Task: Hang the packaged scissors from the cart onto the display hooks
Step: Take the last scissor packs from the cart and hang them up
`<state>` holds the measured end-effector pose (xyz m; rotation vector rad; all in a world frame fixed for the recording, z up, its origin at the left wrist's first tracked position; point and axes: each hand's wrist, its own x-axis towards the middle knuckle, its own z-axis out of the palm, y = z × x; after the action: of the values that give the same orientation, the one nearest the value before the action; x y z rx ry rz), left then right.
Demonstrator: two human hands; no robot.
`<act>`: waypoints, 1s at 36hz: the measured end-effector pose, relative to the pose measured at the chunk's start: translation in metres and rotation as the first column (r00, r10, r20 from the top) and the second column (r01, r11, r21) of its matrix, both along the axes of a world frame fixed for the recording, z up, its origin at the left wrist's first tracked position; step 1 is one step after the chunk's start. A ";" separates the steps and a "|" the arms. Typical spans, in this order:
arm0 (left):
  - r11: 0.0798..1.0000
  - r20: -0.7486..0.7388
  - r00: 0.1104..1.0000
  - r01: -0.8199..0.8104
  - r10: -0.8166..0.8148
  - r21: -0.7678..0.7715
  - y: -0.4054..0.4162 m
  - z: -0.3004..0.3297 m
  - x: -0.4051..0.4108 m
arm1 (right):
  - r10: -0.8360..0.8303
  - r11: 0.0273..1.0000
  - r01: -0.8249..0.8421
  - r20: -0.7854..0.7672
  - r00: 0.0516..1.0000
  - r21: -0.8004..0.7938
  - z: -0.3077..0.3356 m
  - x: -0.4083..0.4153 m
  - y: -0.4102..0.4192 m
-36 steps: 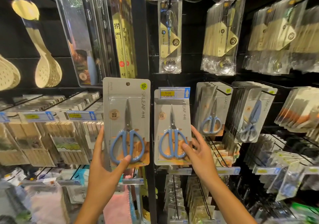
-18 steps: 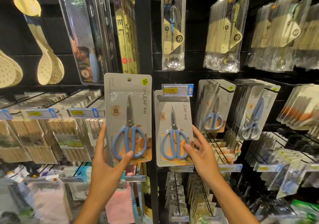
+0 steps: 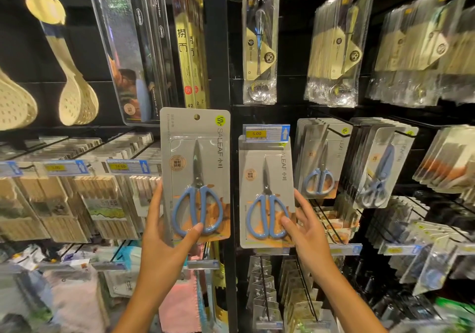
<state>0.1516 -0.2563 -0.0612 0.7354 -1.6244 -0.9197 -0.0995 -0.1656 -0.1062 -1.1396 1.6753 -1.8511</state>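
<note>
Left hand (image 3: 164, 232) grips a scissors pack (image 3: 195, 153) holding blue scissors, slightly higher than before, left of the price tag (image 3: 266, 132). Right hand (image 3: 305, 230) pinches the hung pack (image 3: 264, 178) just below that tag.

The scissors card (image 3: 194, 176) in the left hand (image 3: 164, 232) read "SALEAF" down its right edge, followed by Chinese characters. On the hung scissors card (image 3: 266, 194) at the right hand (image 3: 305, 230) only "LEAF" showed, below a yellow price label (image 3: 266, 132) marked "5.00". Left of the left hand, another price label (image 3: 127, 166) said "14.00". Above that hand, a long yellow pack (image 3: 189, 50) bore "42".
</note>
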 end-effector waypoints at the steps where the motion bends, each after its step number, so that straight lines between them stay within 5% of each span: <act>1: 1.000 0.010 1.000 0.003 -0.002 -0.017 0.000 0.000 -0.001 | -0.001 1.000 0.001 -0.002 1.000 0.001 0.001 -0.001 -0.002; 36: 0.999 0.031 0.999 0.030 -0.030 -0.012 -0.007 -0.002 -0.013 | 0.052 0.996 -0.049 0.043 0.998 -0.078 0.006 -0.004 -0.014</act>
<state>0.1382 -0.2637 -0.0637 0.7217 -1.6708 -0.9232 -0.1037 -0.1796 -0.0999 -1.1512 1.5487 -1.9098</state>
